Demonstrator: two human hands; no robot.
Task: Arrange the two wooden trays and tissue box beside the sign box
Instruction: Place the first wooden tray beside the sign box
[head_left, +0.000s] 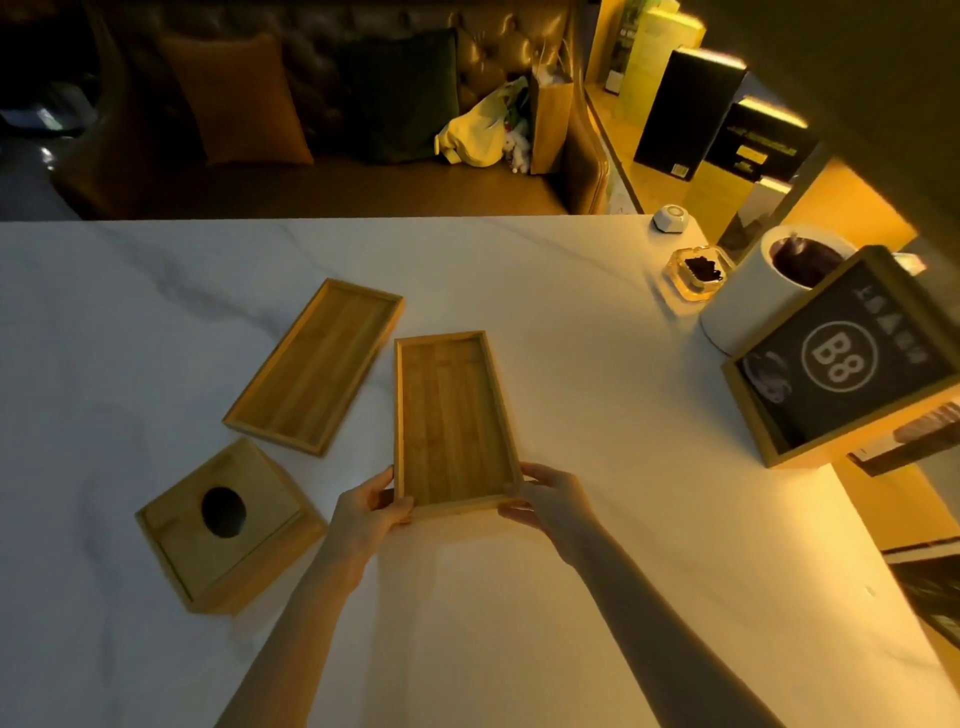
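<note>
Both hands clamped on near short end of one wooden tray (451, 418): left hand (370, 512) at its left corner, right hand (549, 500) at its right. Looks like step 1, tray still mid-table, well apart from sign box (852, 364) at right edge; next move = carry it rightward & set alongside. 2nd tray (315, 365) & tissue box (224, 526) lie untouched to the left w/ nothing on them
</note>
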